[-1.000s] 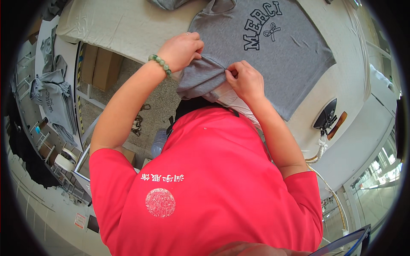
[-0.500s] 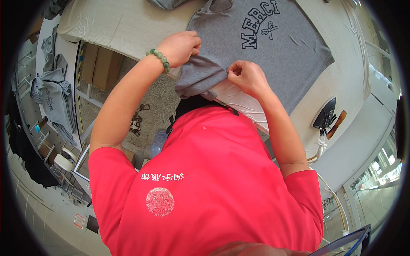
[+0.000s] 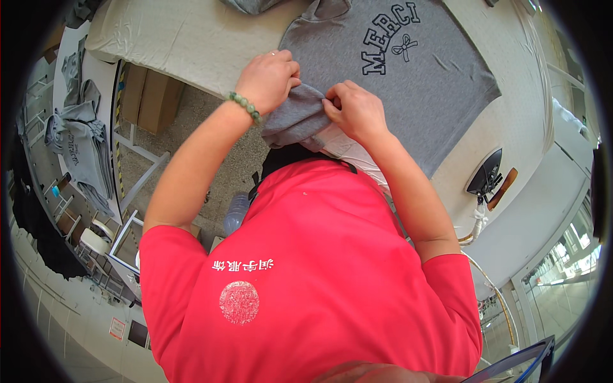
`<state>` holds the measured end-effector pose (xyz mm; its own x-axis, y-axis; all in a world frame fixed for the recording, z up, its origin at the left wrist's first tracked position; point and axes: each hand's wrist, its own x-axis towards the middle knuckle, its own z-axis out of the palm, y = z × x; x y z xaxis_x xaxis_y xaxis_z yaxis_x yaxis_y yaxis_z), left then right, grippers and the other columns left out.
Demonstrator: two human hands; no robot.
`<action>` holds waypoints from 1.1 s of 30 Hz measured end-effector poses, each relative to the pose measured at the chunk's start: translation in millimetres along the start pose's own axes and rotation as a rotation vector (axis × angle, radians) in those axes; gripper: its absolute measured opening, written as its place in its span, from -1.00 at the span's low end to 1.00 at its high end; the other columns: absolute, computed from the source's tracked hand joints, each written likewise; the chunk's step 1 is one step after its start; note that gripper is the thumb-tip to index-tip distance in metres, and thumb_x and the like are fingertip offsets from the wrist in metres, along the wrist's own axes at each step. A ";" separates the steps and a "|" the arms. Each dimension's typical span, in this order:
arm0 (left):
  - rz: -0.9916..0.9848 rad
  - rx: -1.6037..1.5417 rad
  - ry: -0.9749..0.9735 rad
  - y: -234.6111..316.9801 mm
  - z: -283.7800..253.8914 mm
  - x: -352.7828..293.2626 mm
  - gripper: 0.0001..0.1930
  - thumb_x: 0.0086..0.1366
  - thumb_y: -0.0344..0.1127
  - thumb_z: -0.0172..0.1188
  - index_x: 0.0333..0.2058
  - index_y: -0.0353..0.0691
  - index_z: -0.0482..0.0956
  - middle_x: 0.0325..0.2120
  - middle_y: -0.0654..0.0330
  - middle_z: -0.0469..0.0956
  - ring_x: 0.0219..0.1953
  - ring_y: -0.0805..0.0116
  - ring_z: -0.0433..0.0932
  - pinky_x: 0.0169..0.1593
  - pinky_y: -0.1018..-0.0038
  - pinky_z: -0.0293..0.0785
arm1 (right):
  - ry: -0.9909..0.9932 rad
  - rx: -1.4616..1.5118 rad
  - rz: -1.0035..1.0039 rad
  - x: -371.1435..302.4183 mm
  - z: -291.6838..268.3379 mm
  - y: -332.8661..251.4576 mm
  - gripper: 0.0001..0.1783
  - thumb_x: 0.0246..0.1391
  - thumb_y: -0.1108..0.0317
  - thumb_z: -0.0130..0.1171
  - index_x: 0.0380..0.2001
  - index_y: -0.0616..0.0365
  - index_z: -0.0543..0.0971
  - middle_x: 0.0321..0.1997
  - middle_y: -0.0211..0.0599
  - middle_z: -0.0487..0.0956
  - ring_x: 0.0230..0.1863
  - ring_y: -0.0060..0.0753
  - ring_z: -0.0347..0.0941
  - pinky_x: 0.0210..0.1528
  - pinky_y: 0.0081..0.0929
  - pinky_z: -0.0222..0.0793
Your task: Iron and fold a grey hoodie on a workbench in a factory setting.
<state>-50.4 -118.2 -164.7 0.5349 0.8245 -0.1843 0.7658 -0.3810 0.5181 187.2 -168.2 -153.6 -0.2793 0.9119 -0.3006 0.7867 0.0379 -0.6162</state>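
Note:
A grey sweatshirt (image 3: 421, 96) with dark outlined lettering and a small bow lies spread over a cloth-covered table (image 3: 172, 38). One of its sleeves hangs in folds over the table's near edge. My left hand (image 3: 268, 80), with a green bead bracelet above it, pinches the sleeve fabric with curled fingers. Close by on its right, my right hand (image 3: 356, 112) grips the same sleeve between thumb and forefinger. A fold of the sleeve stands up between the two hands. The fabric inside each grip is hidden by the fingers.
To the right an iron (image 3: 486, 171) rests near the table edge, with a hose (image 3: 476, 230) running down from it. More grey garments (image 3: 89, 153) are piled on a side table at left. Cardboard boxes (image 3: 153, 99) and a clear plastic bottle (image 3: 236, 214) are below the table.
My right hand has moved left along the sleeve, closer to my left hand. The left hand has shifted slightly and turned. The fabric between them is bunched up more.

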 end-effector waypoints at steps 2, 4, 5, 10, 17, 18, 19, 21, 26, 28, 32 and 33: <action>-0.074 -0.031 0.233 7.5 8.5 -11.7 -0.76 0.19 -0.19 0.41 -0.31 -0.21 0.63 -0.30 0.11 0.54 -0.13 0.05 0.56 -0.03 0.21 0.51 | -0.059 -0.096 0.003 0.7 1.7 2.2 -0.78 0.07 0.16 0.29 -0.38 0.09 0.67 -0.35 -0.18 0.64 -0.30 -0.01 0.63 -0.22 -0.07 0.54; -0.237 -0.025 0.356 16.7 18.4 -19.8 -0.74 0.19 -0.16 0.43 -0.31 -0.22 0.64 -0.31 0.11 0.56 -0.14 0.08 0.57 -0.04 0.22 0.52 | -0.089 -0.142 0.002 4.5 -1.0 1.9 -0.76 0.07 0.13 0.28 -0.37 0.08 0.67 -0.34 -0.14 0.64 -0.29 0.02 0.63 -0.21 -0.06 0.55; -0.401 -0.021 0.478 21.7 23.4 -22.9 -0.71 0.19 -0.13 0.44 -0.31 -0.24 0.64 -0.32 0.12 0.59 -0.16 0.10 0.59 -0.06 0.23 0.53 | -0.149 -0.201 0.004 7.5 -5.3 1.4 -0.77 0.08 0.15 0.28 -0.36 0.07 0.67 -0.31 -0.17 0.64 -0.26 -0.01 0.63 -0.19 -0.08 0.54; -0.824 -0.311 0.341 36.5 7.4 -20.1 -0.65 0.22 -0.10 0.46 -0.32 -0.32 0.65 -0.40 0.11 0.68 -0.32 0.19 0.66 -0.20 0.28 0.57 | -0.061 -0.256 -0.239 32.1 -4.7 -1.0 -0.78 0.14 0.20 0.31 -0.20 0.03 0.66 -0.08 -0.26 0.64 -0.02 -0.11 0.59 0.01 -0.16 0.51; -0.876 -0.693 0.196 14.2 8.4 -27.8 -0.65 0.28 -0.08 0.38 -0.29 -0.32 0.68 -0.48 0.07 0.70 -0.41 0.09 0.68 -0.28 0.24 0.57 | 0.292 -0.282 -0.632 81.9 22.8 6.6 -0.50 0.20 0.20 0.30 0.21 -0.06 0.55 0.38 -0.25 0.45 0.42 -0.15 0.33 0.44 -0.08 0.23; -0.885 -0.804 0.177 12.5 9.2 -29.3 -0.67 0.29 -0.08 0.36 -0.30 -0.30 0.68 -0.49 0.06 0.70 -0.39 0.04 0.68 -0.27 0.22 0.58 | 0.235 -0.298 -0.651 82.1 20.9 7.6 -0.44 0.21 0.18 0.29 0.28 -0.06 0.50 0.44 -0.24 0.40 0.47 -0.14 0.27 0.49 -0.06 0.16; -0.891 -0.808 0.181 10.7 9.9 -30.0 -0.67 0.29 -0.08 0.36 -0.30 -0.30 0.68 -0.49 0.06 0.70 -0.39 0.04 0.68 -0.27 0.22 0.58 | 0.179 -0.314 -0.668 82.8 20.6 7.7 -0.38 0.22 0.15 0.28 0.34 -0.05 0.46 0.49 -0.23 0.35 0.52 -0.14 0.21 0.54 -0.04 0.08; -0.882 -0.858 0.185 7.3 10.7 -30.3 -0.70 0.29 -0.12 0.35 -0.31 -0.29 0.68 -0.52 0.08 0.69 -0.42 0.07 0.68 -0.30 0.24 0.57 | 0.190 -0.319 -0.639 86.8 26.2 4.0 -0.36 0.23 0.13 0.27 0.35 -0.04 0.44 0.50 -0.23 0.34 0.53 -0.13 0.20 0.54 -0.05 0.07; -0.703 -0.243 0.154 11.4 4.3 -26.9 -0.74 0.25 -0.19 0.39 -0.27 -0.30 0.67 -0.50 0.16 0.67 -0.44 0.13 0.67 -0.34 0.24 0.56 | 0.154 -0.356 -0.607 80.8 29.1 -3.2 -0.26 0.24 -0.03 0.22 0.41 0.02 0.37 0.54 -0.20 0.28 0.56 -0.10 0.14 0.57 -0.05 -0.02; -0.652 -0.192 0.155 11.7 0.8 -29.8 -0.71 0.23 -0.19 0.40 -0.22 -0.29 0.66 -0.39 0.17 0.68 -0.34 0.14 0.67 -0.28 0.23 0.56 | 0.117 -0.366 -0.627 79.6 27.7 -6.9 -0.22 0.23 -0.08 0.21 0.42 0.03 0.35 0.55 -0.19 0.27 0.56 -0.10 0.13 0.58 -0.05 -0.05; -0.380 0.049 0.179 -1.6 -11.4 -28.9 -0.54 0.17 -0.17 0.44 -0.01 -0.25 0.59 -0.03 0.19 0.62 -0.03 0.16 0.60 -0.07 0.21 0.53 | 0.204 -0.355 -0.487 86.3 25.4 -15.0 -0.11 0.19 -0.19 0.22 0.45 0.05 0.31 0.56 -0.17 0.23 0.58 -0.11 0.08 0.59 -0.02 -0.09; -0.211 0.183 0.205 -9.4 -16.9 -26.5 -0.44 0.15 -0.15 0.46 0.08 -0.23 0.55 0.11 0.20 0.55 0.10 0.17 0.54 0.03 0.22 0.50 | 0.196 -0.363 -0.500 88.9 24.1 -17.3 -0.09 0.18 -0.21 0.22 0.45 0.07 0.30 0.57 -0.16 0.22 0.59 -0.11 0.07 0.60 -0.02 -0.10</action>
<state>-77.8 -129.4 -150.6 0.2893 0.9530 -0.0901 0.9132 -0.2465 0.3244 135.5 -97.7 -187.2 -0.5813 0.8050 0.1187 0.7336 0.5816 -0.3514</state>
